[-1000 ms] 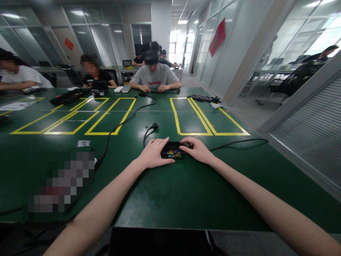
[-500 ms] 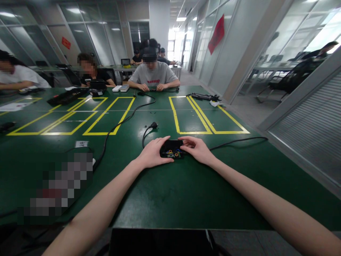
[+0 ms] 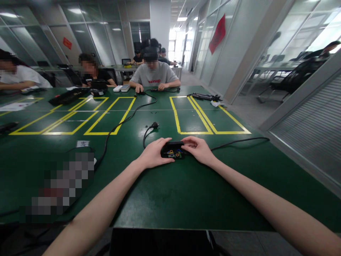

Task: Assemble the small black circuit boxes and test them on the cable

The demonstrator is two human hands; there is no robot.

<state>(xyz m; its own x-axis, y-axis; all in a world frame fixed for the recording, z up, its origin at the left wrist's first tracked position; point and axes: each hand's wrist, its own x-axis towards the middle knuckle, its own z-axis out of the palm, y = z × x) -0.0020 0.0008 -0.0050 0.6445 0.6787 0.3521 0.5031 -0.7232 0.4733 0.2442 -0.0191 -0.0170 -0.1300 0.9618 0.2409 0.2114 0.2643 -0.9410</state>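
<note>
A small black plastic case (image 3: pixel 176 144) lies on the green table in front of me, its lid tilted up along the far side. Inside it shows a circuit board (image 3: pixel 172 154) with ring-shaped coils and bits of blue wire. My left hand (image 3: pixel 156 153) wraps the case's left end, thumb at the near edge and fingers at the far edge. At the right end, my right hand (image 3: pixel 196 149) pinches the lid between bent fingers and thumb. The fingertips are partly hidden. A black cord (image 3: pixel 239 142) runs out to the right from beneath that hand.
A black plug (image 3: pixel 153 125) on a short cord lies beyond my left hand. A long cable (image 3: pixel 125 121) crosses the table to a blurred-out object (image 3: pixel 64 181) at left. Yellow tape outlines (image 3: pixel 195 133) mark the table. A co-worker (image 3: pixel 154 73) sits opposite.
The lid of the case has tipped and now shows as a narrower strip. My hands keep nearly the same places. One of the co-worker's hands has shifted to the left.
</note>
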